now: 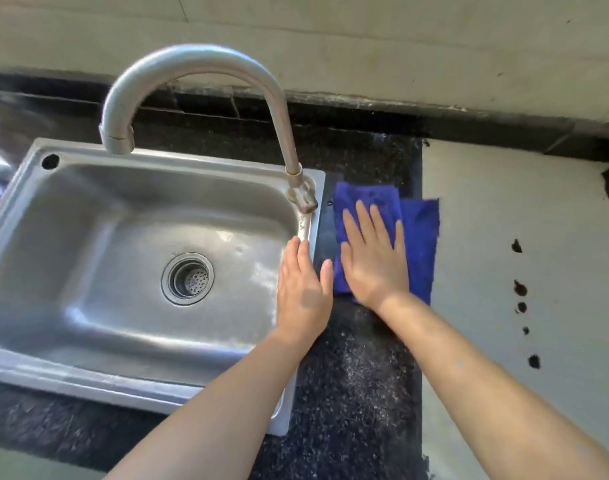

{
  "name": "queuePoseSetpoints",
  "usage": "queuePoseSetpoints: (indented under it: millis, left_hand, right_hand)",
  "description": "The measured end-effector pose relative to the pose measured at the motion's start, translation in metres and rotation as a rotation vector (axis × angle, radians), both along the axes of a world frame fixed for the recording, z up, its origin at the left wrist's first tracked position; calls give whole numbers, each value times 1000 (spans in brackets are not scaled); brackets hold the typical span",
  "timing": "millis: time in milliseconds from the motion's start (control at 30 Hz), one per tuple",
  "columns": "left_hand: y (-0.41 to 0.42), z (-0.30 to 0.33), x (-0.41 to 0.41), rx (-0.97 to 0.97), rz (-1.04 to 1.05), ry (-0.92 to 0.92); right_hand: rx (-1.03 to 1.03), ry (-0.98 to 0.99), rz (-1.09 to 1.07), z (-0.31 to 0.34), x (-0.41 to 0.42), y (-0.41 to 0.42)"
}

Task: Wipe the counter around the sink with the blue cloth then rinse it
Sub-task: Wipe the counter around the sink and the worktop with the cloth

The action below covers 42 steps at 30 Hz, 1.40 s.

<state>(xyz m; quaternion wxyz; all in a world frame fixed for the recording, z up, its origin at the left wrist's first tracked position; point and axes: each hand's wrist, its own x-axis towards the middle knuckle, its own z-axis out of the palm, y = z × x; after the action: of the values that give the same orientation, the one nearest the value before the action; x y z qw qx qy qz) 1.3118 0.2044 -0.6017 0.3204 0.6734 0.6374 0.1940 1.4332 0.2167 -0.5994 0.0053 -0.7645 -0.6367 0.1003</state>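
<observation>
The blue cloth (419, 237) lies flat on the dark speckled counter (358, 375) just right of the steel sink (129, 386). My right hand (374, 258) presses flat on the cloth, fingers spread and pointing away from me. My left hand (304, 289) hovers or rests with its fingers together at the sink's right rim, holding nothing, right beside the cloth's left edge. The curved tap (199, 60) rises from the sink's back right corner and arches left over the basin. No water runs.
A pale grey surface (503, 271) with dark chipped spots covers the counter to the right of the cloth. A light wall runs along the back. The basin holds only its drain strainer (188, 278).
</observation>
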Motion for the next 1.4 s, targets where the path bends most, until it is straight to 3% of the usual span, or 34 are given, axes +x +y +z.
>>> queuePoseSetpoints:
  millis: [100, 167, 300, 533, 800, 900, 1033, 1133, 1300, 1400]
  left_hand:
    - [0, 1, -1, -36, 9, -18]
    - [-1, 2, -1, -41, 28, -30]
    - [-1, 1, -1, -43, 40, 26]
    - [1, -1, 1, -49, 2, 106]
    - [3, -5, 2, -57, -9, 97]
    - [3, -4, 2, -58, -15, 121]
    - [3, -3, 2, -65, -28, 150]
    - [3, -3, 2, -57, -34, 156]
    - [3, 0, 3, -68, -38, 154]
    - [2, 1, 2, -68, -36, 150]
  right_hand:
    - [-19, 64, 84, 1, -34, -77]
    - [-60, 67, 150, -3, -33, -75]
    - [-41, 8, 208, 1, -9, 0]
    - [-30, 72, 73, -5, 25, 123]
    - [-31, 34, 233, 2, 6, -13]
    - [-79, -5, 224, 3, 15, 41]
    - [14, 12, 202, -1, 29, 141]
    - [39, 14, 291, -4, 49, 145]
    - [69, -43, 88, -2, 119, 103]
    - [95, -38, 26, -3, 114, 100]
